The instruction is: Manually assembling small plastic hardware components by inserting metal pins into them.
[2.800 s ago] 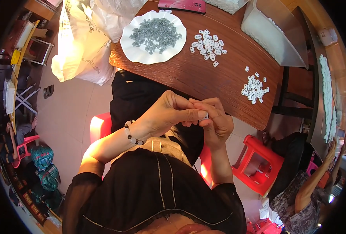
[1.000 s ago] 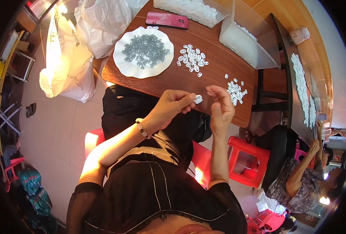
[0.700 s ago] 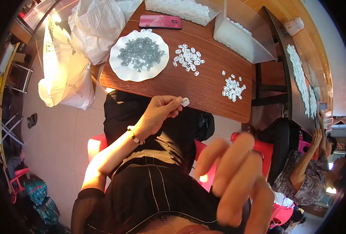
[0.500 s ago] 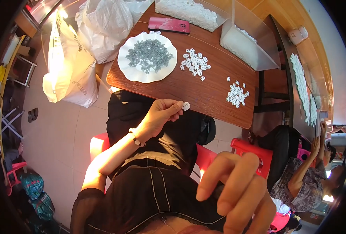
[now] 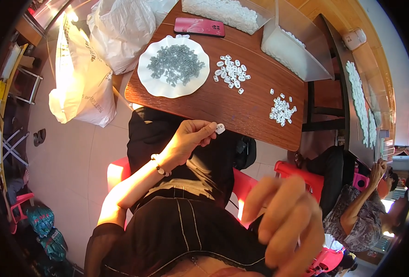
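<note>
My left hand (image 5: pixel 193 137) is closed in a pinch at the near edge of the brown table (image 5: pixel 186 105). Between thumb and forefinger it holds a small white plastic piece (image 5: pixel 220 128) with two openings. My right hand (image 5: pixel 285 221) is raised close to the camera at lower right, blurred, its fingers loosely bent and apart. Nothing shows in it, though its thumb side is hidden. On the table are a white wavy-edged plate (image 5: pixel 147 82) bearing many small grey-green pieces (image 5: pixel 177 64), a pile of white pieces (image 5: pixel 232 73) and a smaller white pile (image 5: pixel 282 111).
A pink phone (image 5: pixel 200 27) lies behind the plate. Clear bins (image 5: pixel 292 55) of white pieces line the far side. White bags (image 5: pixel 82 87) stand at left. A person (image 5: pixel 361 207) works at another dark table (image 5: pixel 352 124) at right, by a red chair (image 5: pixel 301 177).
My right hand has shifted slightly and blurred, its fingers curling a little more. My left hand keeps the white piece in nearly the same place. The other person's hands have come together.
</note>
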Demonstrator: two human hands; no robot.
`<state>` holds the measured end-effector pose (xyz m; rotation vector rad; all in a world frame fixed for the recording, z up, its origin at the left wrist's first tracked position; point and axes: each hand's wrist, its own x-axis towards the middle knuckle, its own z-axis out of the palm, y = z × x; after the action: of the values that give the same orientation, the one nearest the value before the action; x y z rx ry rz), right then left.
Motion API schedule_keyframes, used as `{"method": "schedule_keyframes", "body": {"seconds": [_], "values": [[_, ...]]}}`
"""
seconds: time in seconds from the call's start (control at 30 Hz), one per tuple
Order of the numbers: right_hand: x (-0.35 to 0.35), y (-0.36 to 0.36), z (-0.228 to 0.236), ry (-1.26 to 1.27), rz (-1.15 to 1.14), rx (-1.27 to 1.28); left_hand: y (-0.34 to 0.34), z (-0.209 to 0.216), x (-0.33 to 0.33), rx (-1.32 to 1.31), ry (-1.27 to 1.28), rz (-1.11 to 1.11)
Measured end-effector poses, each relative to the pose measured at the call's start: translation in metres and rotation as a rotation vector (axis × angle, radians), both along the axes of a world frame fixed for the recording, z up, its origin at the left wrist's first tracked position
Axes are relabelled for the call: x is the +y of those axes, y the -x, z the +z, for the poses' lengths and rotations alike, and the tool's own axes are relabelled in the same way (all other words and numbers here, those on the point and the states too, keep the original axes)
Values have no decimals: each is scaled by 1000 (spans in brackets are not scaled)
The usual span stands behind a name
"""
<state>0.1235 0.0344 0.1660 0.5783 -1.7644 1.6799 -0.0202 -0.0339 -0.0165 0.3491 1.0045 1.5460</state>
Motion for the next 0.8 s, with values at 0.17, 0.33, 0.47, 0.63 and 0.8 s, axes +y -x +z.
{"method": "schedule_keyframes", "body": {"seconds": [0.17, 0.33, 0.47, 0.63, 0.8], "values": [[50, 16, -49, -345, -614, -566, 1, 8, -2, -7, -8, -7], [59, 19, -111, -419, -583, -876, 4, 6, -3, 6, -20, 22], [54, 19, -126, -274, -540, -902, 6, -2, -2, 18, -5, 5], [57, 24, -130, -215, -639, -795, 6, -3, 5, 30, 1, 38], [94, 27, -121, -285, -733, -869, 4, -1, 6, 7, 14, 38]]}}
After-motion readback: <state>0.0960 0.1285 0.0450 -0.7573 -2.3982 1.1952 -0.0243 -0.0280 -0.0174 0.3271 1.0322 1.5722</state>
